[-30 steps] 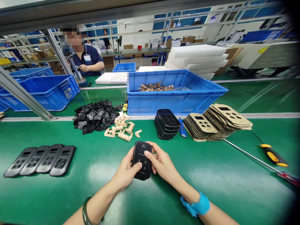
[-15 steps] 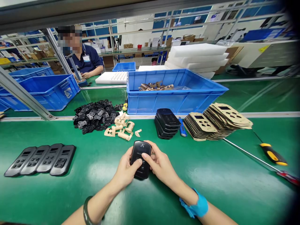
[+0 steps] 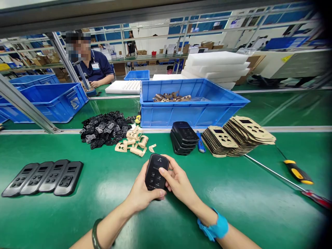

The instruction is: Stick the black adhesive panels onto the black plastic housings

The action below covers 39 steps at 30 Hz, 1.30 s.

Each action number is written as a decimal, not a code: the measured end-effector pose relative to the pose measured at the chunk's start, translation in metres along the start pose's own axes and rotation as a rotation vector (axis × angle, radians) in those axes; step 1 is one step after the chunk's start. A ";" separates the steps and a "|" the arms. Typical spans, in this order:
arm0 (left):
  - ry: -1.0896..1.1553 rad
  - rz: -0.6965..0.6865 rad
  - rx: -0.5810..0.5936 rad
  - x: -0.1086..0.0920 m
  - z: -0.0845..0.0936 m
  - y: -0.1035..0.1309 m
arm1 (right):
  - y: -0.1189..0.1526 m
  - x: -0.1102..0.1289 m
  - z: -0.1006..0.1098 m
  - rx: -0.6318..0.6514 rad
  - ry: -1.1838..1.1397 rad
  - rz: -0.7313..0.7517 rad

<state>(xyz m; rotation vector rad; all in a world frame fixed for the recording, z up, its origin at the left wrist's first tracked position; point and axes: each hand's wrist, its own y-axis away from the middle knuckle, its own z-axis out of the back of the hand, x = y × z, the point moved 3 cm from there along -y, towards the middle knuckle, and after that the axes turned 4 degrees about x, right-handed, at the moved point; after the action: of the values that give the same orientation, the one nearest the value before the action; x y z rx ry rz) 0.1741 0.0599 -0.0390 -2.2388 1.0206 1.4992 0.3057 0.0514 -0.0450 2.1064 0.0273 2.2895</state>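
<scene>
Between my two hands is a black plastic front panel [image 3: 156, 171] with round buttons and small white markings, face up and slightly tilted above the table. My left hand [image 3: 144, 190] grips its left side, the thumb lying across the lower edge. Around the right side curl the fingers of my right hand [image 3: 177, 176], with the thumb on the face near the upper buttons. What lies under the panel is hidden. Beyond my hands are curled beige backing-paper scraps [image 3: 137, 143] and a pile of small black button pads [image 3: 105, 128].
Overlapping finished-looking panels [image 3: 62, 178] lie at left. A stack of black panels [image 3: 183, 136], a blue cutter [image 3: 200, 142] and stacked beige adhesive sheets [image 3: 220, 140] stand ahead right. Two screwdrivers lie farther right, one yellow-black [image 3: 298, 172]. Behind is a blue bin [image 3: 192, 114]; a co-worker [image 3: 100, 69] sits beyond.
My left thumb has slid from the middle buttons down to the panel's lower edge, uncovering the buttons. My right thumb stays on the face. The camera view has shifted slightly.
</scene>
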 end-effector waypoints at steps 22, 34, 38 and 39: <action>-0.027 0.005 -0.038 -0.001 0.026 0.001 | -0.106 0.069 0.173 -0.397 1.014 0.007; -0.062 0.027 0.023 0.004 0.025 0.001 | -0.040 0.040 0.184 -0.534 1.500 -0.108; -0.059 0.007 -0.007 -0.001 0.024 0.001 | -0.014 0.066 0.167 -0.783 1.450 0.088; -0.061 -0.009 -0.024 -0.003 0.024 0.001 | -0.007 0.074 0.158 -0.847 1.388 0.213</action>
<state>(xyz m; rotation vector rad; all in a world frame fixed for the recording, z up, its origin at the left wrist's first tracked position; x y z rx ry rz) 0.1557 0.0740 -0.0471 -2.1962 0.9785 1.5740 0.4569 0.0593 0.0420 0.0041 -0.9182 2.6005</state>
